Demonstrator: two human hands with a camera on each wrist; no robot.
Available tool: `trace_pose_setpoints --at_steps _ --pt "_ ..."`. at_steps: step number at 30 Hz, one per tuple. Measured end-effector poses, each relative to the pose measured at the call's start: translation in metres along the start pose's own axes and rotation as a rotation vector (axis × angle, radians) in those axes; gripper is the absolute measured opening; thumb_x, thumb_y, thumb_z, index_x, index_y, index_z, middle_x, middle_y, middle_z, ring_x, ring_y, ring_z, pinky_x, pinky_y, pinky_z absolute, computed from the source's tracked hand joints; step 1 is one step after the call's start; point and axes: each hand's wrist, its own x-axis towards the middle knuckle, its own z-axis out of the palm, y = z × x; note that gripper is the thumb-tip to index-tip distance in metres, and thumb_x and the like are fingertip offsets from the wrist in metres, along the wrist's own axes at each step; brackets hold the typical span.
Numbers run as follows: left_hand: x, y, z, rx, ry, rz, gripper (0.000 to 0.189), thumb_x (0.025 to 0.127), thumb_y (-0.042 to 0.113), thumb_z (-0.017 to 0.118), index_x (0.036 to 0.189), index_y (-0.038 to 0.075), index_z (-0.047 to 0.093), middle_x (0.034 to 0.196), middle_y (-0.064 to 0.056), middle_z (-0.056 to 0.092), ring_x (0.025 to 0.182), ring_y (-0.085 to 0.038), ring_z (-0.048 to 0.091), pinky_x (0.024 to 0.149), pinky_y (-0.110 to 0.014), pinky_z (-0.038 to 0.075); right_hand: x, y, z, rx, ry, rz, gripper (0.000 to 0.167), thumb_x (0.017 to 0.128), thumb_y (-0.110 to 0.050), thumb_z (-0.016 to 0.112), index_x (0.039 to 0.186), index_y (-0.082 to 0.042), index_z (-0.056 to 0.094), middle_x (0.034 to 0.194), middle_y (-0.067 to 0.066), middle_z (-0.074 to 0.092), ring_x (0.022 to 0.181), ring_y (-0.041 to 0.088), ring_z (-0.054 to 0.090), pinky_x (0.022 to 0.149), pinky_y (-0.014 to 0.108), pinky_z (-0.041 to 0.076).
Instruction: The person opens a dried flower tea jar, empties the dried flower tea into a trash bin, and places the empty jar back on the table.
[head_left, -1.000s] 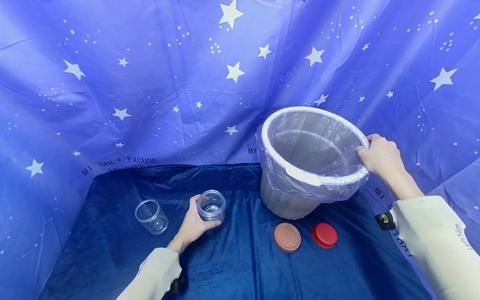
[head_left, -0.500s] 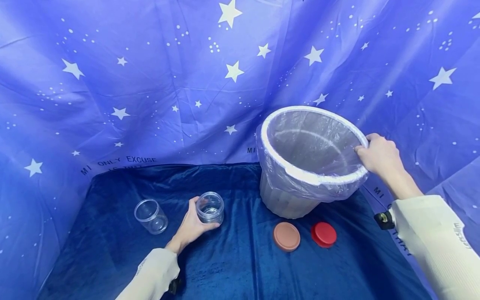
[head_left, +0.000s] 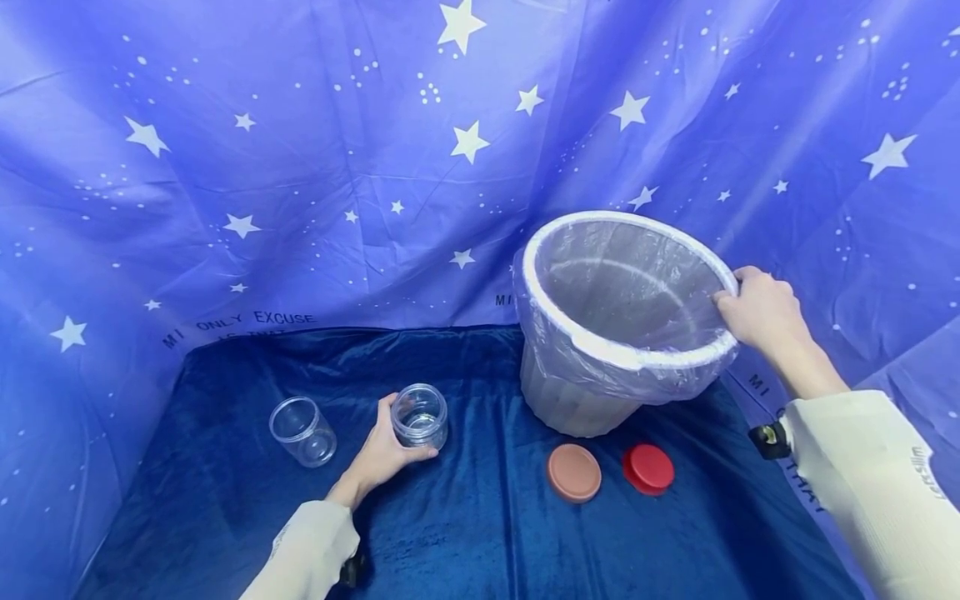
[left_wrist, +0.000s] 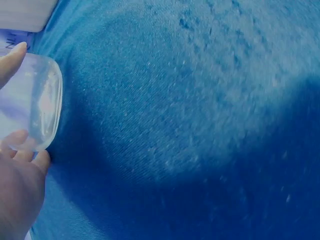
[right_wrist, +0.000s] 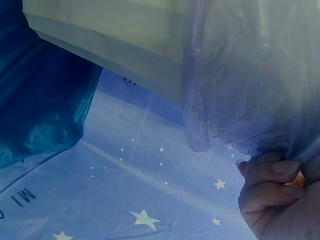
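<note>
A clear, lidless jar [head_left: 420, 417] is gripped by my left hand [head_left: 382, 450], thumb in front and fingers round the far side. In the left wrist view, the jar's base [left_wrist: 47, 105] shows between thumb and fingers. My right hand [head_left: 765, 317] grips the right rim of a white trash bin [head_left: 577, 400], lined with a thin clear bag [head_left: 540, 350]. The bin tilts slightly on the cloth. From the right wrist view, curled fingers [right_wrist: 270, 185] show under the bag's hanging edge [right_wrist: 240, 120]. A second clear jar [head_left: 303, 433] is left of my left hand.
In front of the bin lie an orange-pink round lid [head_left: 573, 473] and a red one [head_left: 649, 469]. Dark blue velvety cloth [head_left: 450, 533] covers the table. A purple-blue curtain [head_left: 322, 167] with stars surrounds the back and sides.
My left hand and its jar have shifted very slightly left. The right hand and the bin stay as they were.
</note>
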Motion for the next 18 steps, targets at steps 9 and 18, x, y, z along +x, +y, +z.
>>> trace_pose_setpoints --at_steps 9,18 --pt "0.003 -0.005 -0.002 -0.048 -0.051 -0.029 0.110 0.062 0.025 0.093 0.147 0.012 0.023 0.147 -0.013 0.048 0.139 -0.032 0.043 0.116 -0.050 0.029 0.000 0.002 -0.002 0.037 -0.022 -0.017 0.056 0.098 -0.029 0.044 0.130 0.017 0.043 0.123 0.045 0.049 0.111 0.066 0.043 0.092 0.071 0.037" --pt "0.005 0.010 -0.020 -0.014 -0.109 0.012 0.105 0.072 0.032 0.087 0.152 0.018 0.022 0.151 -0.014 0.044 0.139 -0.033 0.044 0.115 -0.054 0.030 -0.001 0.005 -0.008 0.129 -0.095 -0.011 0.065 0.100 -0.042 0.045 0.132 0.015 0.045 0.123 0.043 0.052 0.113 0.058 0.048 0.090 0.065 0.041"
